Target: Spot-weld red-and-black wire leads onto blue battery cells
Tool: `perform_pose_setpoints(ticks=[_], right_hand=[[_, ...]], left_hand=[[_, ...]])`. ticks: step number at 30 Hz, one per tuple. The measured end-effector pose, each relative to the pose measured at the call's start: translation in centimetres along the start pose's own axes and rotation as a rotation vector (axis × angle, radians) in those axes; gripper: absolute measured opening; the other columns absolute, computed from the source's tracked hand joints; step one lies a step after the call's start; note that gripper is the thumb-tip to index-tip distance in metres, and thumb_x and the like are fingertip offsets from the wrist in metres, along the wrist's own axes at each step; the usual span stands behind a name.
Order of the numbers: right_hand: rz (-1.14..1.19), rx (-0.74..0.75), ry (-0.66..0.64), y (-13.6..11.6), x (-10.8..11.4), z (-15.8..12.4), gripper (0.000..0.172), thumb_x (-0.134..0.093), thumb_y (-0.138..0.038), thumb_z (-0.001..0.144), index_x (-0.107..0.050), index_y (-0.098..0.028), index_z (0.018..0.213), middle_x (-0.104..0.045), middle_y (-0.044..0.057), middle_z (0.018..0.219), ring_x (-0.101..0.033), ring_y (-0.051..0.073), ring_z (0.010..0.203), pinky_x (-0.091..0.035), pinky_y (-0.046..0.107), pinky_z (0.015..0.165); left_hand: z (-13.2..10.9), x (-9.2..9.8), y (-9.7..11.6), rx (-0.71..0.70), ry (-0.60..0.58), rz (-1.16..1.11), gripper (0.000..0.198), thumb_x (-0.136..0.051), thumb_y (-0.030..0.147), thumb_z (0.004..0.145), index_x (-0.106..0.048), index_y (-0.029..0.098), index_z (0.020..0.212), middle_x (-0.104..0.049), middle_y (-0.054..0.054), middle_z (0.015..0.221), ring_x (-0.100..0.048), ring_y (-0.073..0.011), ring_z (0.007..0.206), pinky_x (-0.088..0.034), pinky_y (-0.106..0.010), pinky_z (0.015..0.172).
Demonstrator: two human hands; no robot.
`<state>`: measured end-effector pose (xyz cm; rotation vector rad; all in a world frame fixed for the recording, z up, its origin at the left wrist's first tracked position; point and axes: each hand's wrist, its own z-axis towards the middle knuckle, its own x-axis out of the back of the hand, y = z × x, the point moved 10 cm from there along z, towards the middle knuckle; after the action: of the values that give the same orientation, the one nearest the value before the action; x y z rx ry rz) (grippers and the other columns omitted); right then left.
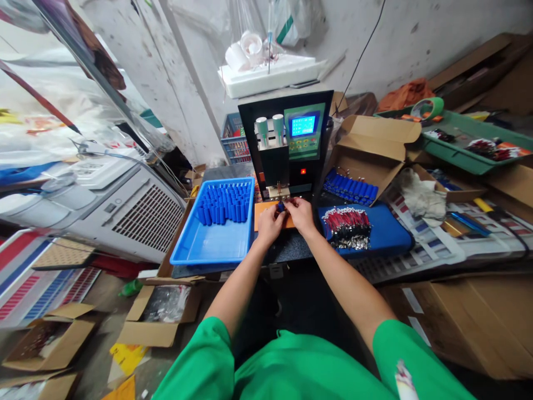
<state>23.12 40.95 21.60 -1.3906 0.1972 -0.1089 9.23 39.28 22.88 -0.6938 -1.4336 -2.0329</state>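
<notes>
Under the welding tips of a black spot welder point(279, 189), my two hands meet over an orange board point(263, 214). My left hand point(270, 223) has its fingers closed round a small blue cylindrical battery point(281, 207), mostly hidden by the fingers. Close against it on the right, my right hand point(301, 215) is pinched at the battery's end; whatever lies between those fingertips is too small to make out. To the left, a blue tray point(216, 247) holds many upright blue batteries. On the right, a bundle of red and black wire leads point(347, 225) lies on a blue pad point(389, 228).
An open cardboard box point(375, 133) with rows of blue batteries stands behind the pad. A green tray point(458, 153) with wires and tape is farther right. A white foam block point(266, 75) sits above the welder. A grey-white appliance point(141, 216) stands left of the table.
</notes>
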Motion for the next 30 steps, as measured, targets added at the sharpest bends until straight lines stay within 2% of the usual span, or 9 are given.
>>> perform_pose_setpoints(ticks=[6, 30], right_hand=[[-0.032, 0.010, 0.018, -0.26, 0.01, -0.10, 0.031, -0.066, -0.047, 0.076, -0.070, -0.017, 0.079, -0.073, 0.007, 0.079, -0.065, 0.022, 0.075, -0.048, 0.031, 0.070], [0.016, 0.015, 0.009, -0.42, -0.14, -0.33, 0.026, -0.067, -0.041, 0.075, -0.073, -0.017, 0.080, -0.075, 0.008, 0.082, -0.069, 0.023, 0.080, -0.052, 0.033, 0.076]], left_hand=[[-0.08, 0.02, -0.04, -0.010, 0.012, 0.014, 0.019, -0.056, 0.031, 0.093, -0.067, 0.018, 0.100, -0.067, -0.007, 0.085, -0.060, -0.0229, 0.083, -0.042, -0.032, 0.074], [-0.21, 0.01, -0.11, -0.002, 0.020, 0.019, 0.018, -0.056, 0.031, 0.092, -0.067, 0.018, 0.098, -0.065, -0.008, 0.081, -0.059, -0.0234, 0.080, -0.042, -0.033, 0.074]])
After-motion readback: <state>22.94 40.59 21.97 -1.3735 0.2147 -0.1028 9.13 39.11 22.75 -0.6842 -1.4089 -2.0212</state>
